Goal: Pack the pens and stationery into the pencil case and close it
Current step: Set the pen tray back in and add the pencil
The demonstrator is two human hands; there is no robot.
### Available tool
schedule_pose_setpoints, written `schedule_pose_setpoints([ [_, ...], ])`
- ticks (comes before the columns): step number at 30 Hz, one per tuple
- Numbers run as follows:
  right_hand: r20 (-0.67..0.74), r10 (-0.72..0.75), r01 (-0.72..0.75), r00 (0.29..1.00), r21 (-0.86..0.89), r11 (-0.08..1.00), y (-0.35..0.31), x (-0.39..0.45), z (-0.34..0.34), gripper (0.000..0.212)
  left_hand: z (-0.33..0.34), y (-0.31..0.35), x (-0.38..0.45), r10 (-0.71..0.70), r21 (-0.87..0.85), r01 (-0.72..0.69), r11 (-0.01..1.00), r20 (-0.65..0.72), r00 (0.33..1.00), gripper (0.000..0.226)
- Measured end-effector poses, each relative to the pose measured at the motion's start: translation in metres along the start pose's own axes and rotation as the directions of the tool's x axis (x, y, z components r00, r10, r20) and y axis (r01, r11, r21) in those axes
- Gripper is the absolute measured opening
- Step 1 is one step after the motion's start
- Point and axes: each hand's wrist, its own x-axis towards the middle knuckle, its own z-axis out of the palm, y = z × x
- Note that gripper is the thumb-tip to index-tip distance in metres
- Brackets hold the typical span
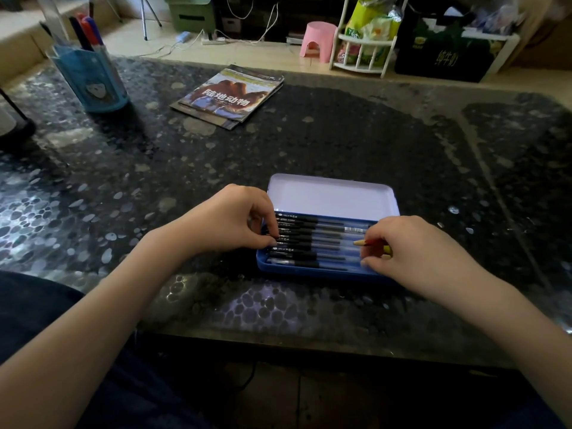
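**Open pencil case, both hands at the pens**

The pencil case (309, 271) lies flat on the counter (340, 134) between the two hands, its lid (332, 196) folded back on the far side, white lining up. The blue tray holds a row of pens (309, 239) lying side by side, running from one hand to the other, dark caps toward the left hand.

Left hand (235, 221): curled over the left end of the tray, fingertips (272, 238) pinched on the cap ends of the middle pens. The exact pen it grips cannot be told.

Right hand (411, 246): curled over the right end of the tray, fingers closed around a pencil (363, 242). The sharpened wooden tip points toward the left hand and lies just above the pens; a red section shows behind the tip. The rest of the shaft is hidden by the hand.

Beyond the left hand, well apart from the case, a magazine (229, 96) lies flat on the counter. Further out to the left stands a blue pen holder (93, 78) with markers upright inside.
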Motion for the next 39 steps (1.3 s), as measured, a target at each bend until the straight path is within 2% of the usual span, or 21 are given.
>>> schedule_pose_setpoints([
  [6,-0.043,-0.021,0.023,0.999,0.050,0.998,-0.0014,-0.0002,0.0043,0.016,-0.0016,0.0005,0.0001,-0.004,-0.043,0.004,0.999,-0.001,1.000,0.012],
  [11,-0.070,-0.010,0.015,0.997,0.066,0.998,-0.0012,0.0013,0.0079,0.013,-0.0022,0.0021,-0.0003,-0.009,-0.086,0.013,0.996,0.039,0.999,0.011],
  [16,-0.053,-0.031,0.036,0.998,0.104,0.994,-0.0012,0.0013,0.0036,0.029,-0.0019,0.0034,-0.0010,-0.006,-0.078,0.010,0.997,0.056,0.998,0.011],
  [22,0.054,-0.048,0.042,0.997,0.099,0.994,0.0033,0.0008,0.0016,0.013,-0.0008,0.0045,-0.0020,0.003,-0.063,0.000,0.998,0.049,0.999,0.009],
  [31,0.013,-0.089,0.088,0.996,0.060,0.994,0.0017,-0.0007,0.0069,0.010,-0.0001,0.0041,-0.0014,0.007,-0.073,-0.003,0.997,0.053,0.999,0.009],
  [39,0.013,-0.086,0.083,0.996,0.131,0.988,0.0026,0.0030,0.0085,0.010,-0.0005,0.0043,-0.0008,0.004,-0.067,0.001,0.998,0.065,0.998,0.008],
])
